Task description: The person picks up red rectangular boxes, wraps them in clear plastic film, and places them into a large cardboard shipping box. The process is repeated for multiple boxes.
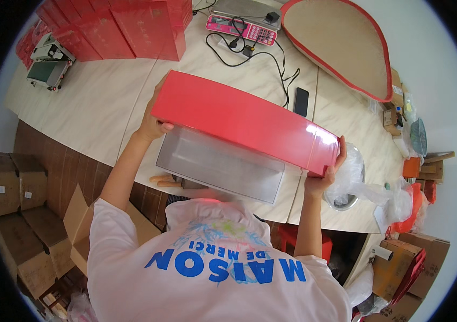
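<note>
A long glossy red box (pixel 236 120) is held up between my two hands, tilted down to the right. My left hand (pixel 154 120) grips its left end, with the thumb at the lower corner. My right hand (pixel 327 173) grips its right end, fingers along the edge. Below it, nearer my body, an open shallow grey metal tray (pixel 220 165) lies at the front edge of the marble-patterned table (pixel 103 100); the red box hides its far side. Wooden-handled tools (pixel 168 181) lie partly under the tray's left front.
Red boxes (pixel 131 36) stand back left beside a small machine (pixel 49 64). A pink scale (pixel 242 30) with black cables, a smartphone (pixel 301 102) and a large red-rimmed tray (pixel 337 44) lie beyond. At right, a metal bowl (pixel 362 161) holds clear plastic. Cardboard boxes (pixel 35 241) stand lower left.
</note>
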Demonstrator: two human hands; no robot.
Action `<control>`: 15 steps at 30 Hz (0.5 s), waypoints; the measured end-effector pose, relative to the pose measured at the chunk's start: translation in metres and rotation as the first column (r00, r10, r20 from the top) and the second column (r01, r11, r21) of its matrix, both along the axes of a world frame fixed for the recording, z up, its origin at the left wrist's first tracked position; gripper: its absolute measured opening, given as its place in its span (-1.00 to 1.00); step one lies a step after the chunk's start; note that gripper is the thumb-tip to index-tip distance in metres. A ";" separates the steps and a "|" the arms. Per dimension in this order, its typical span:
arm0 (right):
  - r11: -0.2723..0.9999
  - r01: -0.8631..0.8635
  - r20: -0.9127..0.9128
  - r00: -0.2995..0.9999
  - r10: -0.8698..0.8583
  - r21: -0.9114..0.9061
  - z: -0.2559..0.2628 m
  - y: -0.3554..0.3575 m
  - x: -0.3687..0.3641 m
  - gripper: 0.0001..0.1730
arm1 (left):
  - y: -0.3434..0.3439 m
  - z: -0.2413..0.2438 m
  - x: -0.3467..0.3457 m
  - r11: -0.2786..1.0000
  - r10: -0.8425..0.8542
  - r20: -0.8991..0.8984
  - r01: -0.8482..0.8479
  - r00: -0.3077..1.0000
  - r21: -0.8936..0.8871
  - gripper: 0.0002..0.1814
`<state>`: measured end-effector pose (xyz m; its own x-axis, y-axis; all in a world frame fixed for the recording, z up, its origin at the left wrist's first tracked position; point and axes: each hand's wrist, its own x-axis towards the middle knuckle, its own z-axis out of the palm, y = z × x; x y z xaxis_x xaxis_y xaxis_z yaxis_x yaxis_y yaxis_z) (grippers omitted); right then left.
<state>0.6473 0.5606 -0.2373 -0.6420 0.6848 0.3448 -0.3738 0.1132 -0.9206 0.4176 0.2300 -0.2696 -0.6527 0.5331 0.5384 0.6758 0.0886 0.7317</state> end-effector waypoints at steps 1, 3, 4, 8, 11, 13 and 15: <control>1.000 -0.005 0.002 1.000 0.005 -0.016 -0.003 -0.003 0.000 -0.01 | 0.000 0.001 0.000 1.000 0.008 -0.011 -0.008 1.000 0.000 0.20; 1.000 -0.005 0.014 1.000 0.005 -0.023 -0.008 -0.006 0.001 0.00 | 0.000 0.004 0.001 1.000 0.018 0.002 -0.018 1.000 -0.020 0.24; 1.000 0.001 0.018 1.000 -0.001 -0.026 -0.010 -0.006 0.002 0.01 | 0.000 0.006 0.002 0.999 0.023 0.009 -0.023 1.000 -0.028 0.26; 0.999 0.006 0.065 0.998 -0.004 -0.038 -0.009 -0.006 0.004 0.01 | 0.002 0.010 0.002 0.998 0.023 0.158 -0.032 0.987 0.052 0.15; 1.000 -0.011 0.064 0.998 0.011 0.000 -0.011 -0.005 0.005 0.01 | 0.013 0.020 0.015 0.978 -0.004 0.400 -0.079 0.916 0.191 0.01; 1.000 -0.008 0.060 0.998 0.009 -0.021 -0.012 -0.006 0.005 0.02 | 0.022 0.033 0.025 0.951 -0.058 0.531 -0.115 0.845 0.287 -0.08; 0.999 -0.001 0.061 0.998 0.004 -0.052 -0.014 -0.005 0.004 0.03 | 0.030 0.038 0.029 0.935 -0.042 0.547 -0.160 0.836 0.317 -0.07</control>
<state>0.6512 0.5552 -0.2512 -0.6626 0.6991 0.2688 -0.3172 0.0632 -0.9462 0.4465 0.2596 -0.2318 -0.9137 0.3360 0.2287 0.1664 -0.2040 0.9647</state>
